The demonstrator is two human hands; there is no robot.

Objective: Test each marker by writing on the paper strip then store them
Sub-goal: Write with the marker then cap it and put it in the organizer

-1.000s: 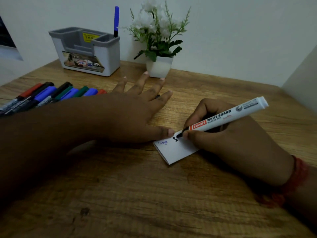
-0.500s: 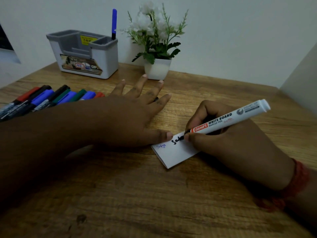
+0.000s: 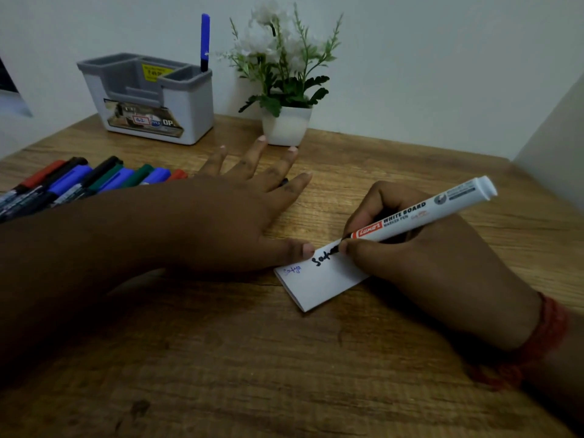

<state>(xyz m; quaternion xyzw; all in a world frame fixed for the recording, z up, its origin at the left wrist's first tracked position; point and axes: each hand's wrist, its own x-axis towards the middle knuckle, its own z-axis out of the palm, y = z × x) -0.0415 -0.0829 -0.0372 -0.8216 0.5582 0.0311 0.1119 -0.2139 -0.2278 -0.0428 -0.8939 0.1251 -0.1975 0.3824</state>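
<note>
The right hand [image 3: 420,263] pinches a white-barrelled whiteboard marker with a red band [image 3: 420,214] near its nib, the black tip touching a small folded white paper strip [image 3: 319,282] that lies on the wood-grain table [image 3: 284,374]. The left hand [image 3: 221,222] lies flat with fingers spread, only its thumb tip pressing the strip's upper edge. That thin hold is the main risk: a sideways stroke could, I judge, drag or pivot the strip and smear the wet black ink, and the writing hand's heel sits where it could rub the fresh letters. The strip is short, so the word may run off onto the table. On the barrel the words "Luxor" and "WHITE BOARD MARKER PEN" read clearly; the smaller print near the end is too blurred to read. The black writing seems to begin "Sa", and a faint blue scribble sits at the strip's left corner. At the back, a grey-and-white plastic desk organiser [image 3: 186,102] holds one upright blue marker [image 3: 205,39]; its yellow sticker and its front label are mostly illegible. A row of capped red, black, blue and green markers [image 3: 82,181] waits at left.
</note>
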